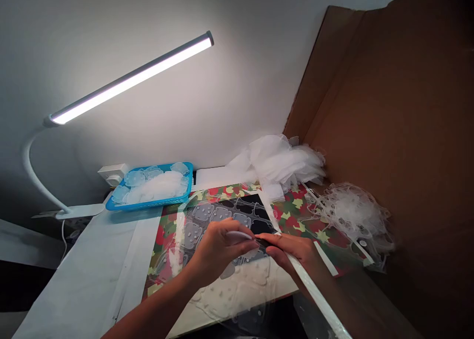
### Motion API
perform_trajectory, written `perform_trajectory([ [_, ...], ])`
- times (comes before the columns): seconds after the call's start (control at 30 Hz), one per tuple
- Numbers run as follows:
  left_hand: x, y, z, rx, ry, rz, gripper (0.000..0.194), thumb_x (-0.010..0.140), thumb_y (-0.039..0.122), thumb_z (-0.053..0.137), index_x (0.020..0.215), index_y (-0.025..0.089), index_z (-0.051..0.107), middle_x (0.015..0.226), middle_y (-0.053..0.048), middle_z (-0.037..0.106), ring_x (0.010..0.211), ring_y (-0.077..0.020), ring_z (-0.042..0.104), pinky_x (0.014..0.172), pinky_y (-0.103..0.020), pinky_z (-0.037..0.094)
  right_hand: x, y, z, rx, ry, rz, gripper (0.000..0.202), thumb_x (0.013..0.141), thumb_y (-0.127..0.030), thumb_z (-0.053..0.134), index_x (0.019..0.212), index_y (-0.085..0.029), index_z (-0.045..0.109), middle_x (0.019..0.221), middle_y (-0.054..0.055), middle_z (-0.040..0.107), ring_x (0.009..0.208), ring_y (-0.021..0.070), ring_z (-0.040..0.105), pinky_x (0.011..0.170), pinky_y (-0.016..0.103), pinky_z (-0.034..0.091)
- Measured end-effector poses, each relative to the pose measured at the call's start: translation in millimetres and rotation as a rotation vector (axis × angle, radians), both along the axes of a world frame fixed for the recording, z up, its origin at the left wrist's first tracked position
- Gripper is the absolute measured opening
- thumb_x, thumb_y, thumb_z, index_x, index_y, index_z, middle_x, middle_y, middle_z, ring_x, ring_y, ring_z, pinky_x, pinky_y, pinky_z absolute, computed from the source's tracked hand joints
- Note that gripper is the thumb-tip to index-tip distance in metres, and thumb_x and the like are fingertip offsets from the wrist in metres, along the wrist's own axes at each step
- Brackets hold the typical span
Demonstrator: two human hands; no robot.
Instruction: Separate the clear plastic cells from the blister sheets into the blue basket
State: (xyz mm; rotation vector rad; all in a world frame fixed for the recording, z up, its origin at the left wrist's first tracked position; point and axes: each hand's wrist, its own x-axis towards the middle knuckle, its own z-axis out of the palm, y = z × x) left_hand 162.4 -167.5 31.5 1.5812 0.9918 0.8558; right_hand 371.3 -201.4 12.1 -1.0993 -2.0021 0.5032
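My left hand (pixel 222 245) pinches a small whitish translucent piece (pixel 237 237) between thumb and fingers. Beside it, my right hand (pixel 292 250) is closed around a slim dark tool (pixel 262 242), whose tip points at the piece. A long white strip (pixel 314 292) runs from near my right hand toward the lower right. Under both hands lies a clear plastic sheet (pixel 215 213) with rows of rounded shapes, partly over a black surface (pixel 261 226). Its lower part hangs toward the table's front edge.
A blue basket (pixel 148 202) of clear pieces stands at the back left. White sheets (pixel 281 161) and tangled clear scraps (pixel 351 208) lie at the right, beside a cardboard wall (pixel 388 106). A lit lamp (pixel 137 79) hangs over the left side.
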Motion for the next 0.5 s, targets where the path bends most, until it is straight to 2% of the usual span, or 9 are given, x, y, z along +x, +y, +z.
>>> perform_trajectory([
  [0.27,-1.0,-0.8,1.5,0.072,0.1,0.016,0.012,0.075,0.033,0.076,0.078,0.021,0.075,0.074,-0.001,0.065,0.075,-0.0149,0.058,0.067,-0.026,0.049,-0.4,-1.2,1.6,-0.043,0.048,0.046,0.03,0.095,-0.038,0.052,0.114,-0.023,0.07,0.097,0.005,0.076,0.082,0.0169,0.072,0.074,0.023,0.057],
  [0.5,-2.6,-2.1,3.6,0.139,0.193,0.007,0.013,0.075,0.036,0.075,0.078,0.024,0.076,0.072,0.0,0.063,0.072,-0.0142,0.056,0.069,-0.028,0.047,3.4,-1.4,4.9,-0.042,-0.006,0.069,0.03,0.096,-0.037,0.05,0.115,-0.024,0.069,0.095,0.005,0.076,0.079,0.016,0.072,0.071,0.023,0.057],
])
